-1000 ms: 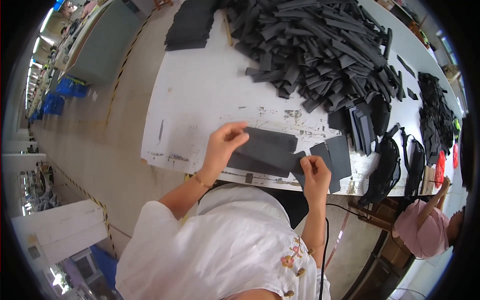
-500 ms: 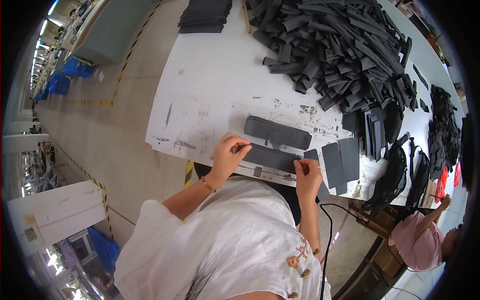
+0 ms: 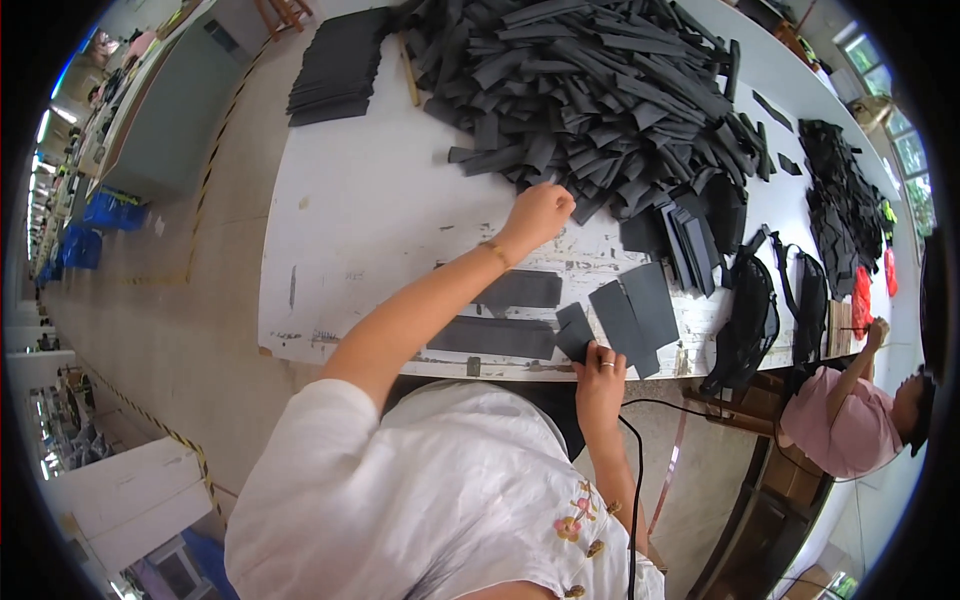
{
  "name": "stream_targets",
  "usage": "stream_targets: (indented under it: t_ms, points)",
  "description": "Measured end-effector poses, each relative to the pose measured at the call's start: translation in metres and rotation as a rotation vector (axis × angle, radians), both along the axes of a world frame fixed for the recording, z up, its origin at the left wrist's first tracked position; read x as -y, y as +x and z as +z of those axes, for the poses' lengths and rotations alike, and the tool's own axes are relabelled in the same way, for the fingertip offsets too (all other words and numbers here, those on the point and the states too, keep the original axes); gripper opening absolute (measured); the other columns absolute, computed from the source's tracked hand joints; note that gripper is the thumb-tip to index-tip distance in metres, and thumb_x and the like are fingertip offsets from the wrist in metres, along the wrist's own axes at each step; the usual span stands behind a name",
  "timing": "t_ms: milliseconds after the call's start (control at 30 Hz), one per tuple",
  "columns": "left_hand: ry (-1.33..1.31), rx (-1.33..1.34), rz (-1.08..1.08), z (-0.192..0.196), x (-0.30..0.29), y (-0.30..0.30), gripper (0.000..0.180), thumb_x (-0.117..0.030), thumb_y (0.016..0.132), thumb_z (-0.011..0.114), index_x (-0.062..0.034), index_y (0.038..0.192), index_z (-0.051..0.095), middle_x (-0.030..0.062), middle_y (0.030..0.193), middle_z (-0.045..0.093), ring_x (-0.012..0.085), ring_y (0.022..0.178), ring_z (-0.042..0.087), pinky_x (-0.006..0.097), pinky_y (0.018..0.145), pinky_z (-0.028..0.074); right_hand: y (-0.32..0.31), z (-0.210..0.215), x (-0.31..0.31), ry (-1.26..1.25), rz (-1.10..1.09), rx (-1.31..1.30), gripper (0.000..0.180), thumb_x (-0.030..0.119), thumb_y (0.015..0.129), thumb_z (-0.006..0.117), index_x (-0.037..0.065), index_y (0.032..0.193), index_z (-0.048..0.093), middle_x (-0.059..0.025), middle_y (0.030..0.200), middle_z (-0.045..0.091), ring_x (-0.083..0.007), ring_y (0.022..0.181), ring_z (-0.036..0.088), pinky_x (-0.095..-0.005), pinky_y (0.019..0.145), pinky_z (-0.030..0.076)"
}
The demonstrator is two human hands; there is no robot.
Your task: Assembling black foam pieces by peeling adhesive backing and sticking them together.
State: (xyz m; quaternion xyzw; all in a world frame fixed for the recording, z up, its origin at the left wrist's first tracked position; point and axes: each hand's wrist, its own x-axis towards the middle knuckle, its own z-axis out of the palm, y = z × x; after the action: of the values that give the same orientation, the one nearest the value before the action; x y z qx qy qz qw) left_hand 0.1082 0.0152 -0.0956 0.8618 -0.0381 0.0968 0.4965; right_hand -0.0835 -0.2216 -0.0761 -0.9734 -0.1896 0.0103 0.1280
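My left hand [image 3: 541, 214] reaches across the white table to the near edge of a big heap of black fabric strips [image 3: 570, 80]. Its fingers are curled closed, and what they hold, if anything, is hidden. Close to the table's front edge, my right hand [image 3: 601, 385] grips the lower edge of a small black piece [image 3: 574, 330]. Just left of that piece lies a long flat black strip [image 3: 492, 337]. Behind this strip is a second, shorter-looking black strip [image 3: 522, 289], partly covered by my left forearm. Larger black rectangular pieces [image 3: 636, 312] lie right of the small one, overlapping.
A neat stack of black strips [image 3: 338, 65] sits at the far left, beside a wooden stick [image 3: 410, 70]. Toward the right stand upright black pieces [image 3: 687, 245] and black mesh bags [image 3: 750, 318]. A person in pink [image 3: 845, 420] sits at the right. A black cable [image 3: 640, 470] hangs by my right arm.
My left hand has let go of the long strip and moved forward to the heap. My right hand has left the strip's right end for the small piece. The view has shifted.
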Motion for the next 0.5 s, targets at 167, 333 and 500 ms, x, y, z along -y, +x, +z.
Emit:
stream_targets:
  t_ms: [167, 333, 500]
  points:
    - [0.293, -0.258, 0.349, -0.022, 0.044, 0.04, 0.02, -0.023, 0.078, 0.07, -0.0029, 0.076, 0.071, 0.0178, 0.081, 0.069, 0.0344, 0.078, 0.068, 0.041, 0.072, 0.055, -0.009, -0.016, 0.0, -0.151, 0.131, 0.242, 0.037, 0.007, 0.086, 0.061, -0.013, 0.116, 0.056, -0.0231, 0.114, 0.057, -0.0361, 0.097, 0.055, -0.0452, 0.083, 0.048]
    - [0.04, -0.497, 0.157, 0.009, 0.037, 0.042, 0.014, -0.01, 0.073, 0.065, 0.0039, 0.076, 0.067, 0.0177, 0.077, 0.069, 0.0319, 0.071, 0.069, 0.043, 0.066, 0.059, -0.003, -0.014, 0.008, 0.054, 0.115, 0.26, 0.027, 0.002, 0.084, 0.06, -0.01, 0.108, 0.058, -0.0214, 0.108, 0.06, -0.0345, 0.093, 0.057, -0.0449, 0.082, 0.047]
    - [-1.211, -0.799, 0.117, -0.01, 0.019, 0.026, 0.006, 0.006, 0.077, 0.064, 0.0079, 0.081, 0.06, 0.0161, 0.085, 0.063, 0.0306, 0.074, 0.067, 0.044, 0.073, 0.064, 0.0, -0.015, 0.012, 0.164, 0.119, 0.218, 0.023, 0.002, 0.082, 0.062, -0.006, 0.104, 0.061, -0.0182, 0.107, 0.062, -0.0329, 0.094, 0.058, -0.044, 0.081, 0.047]
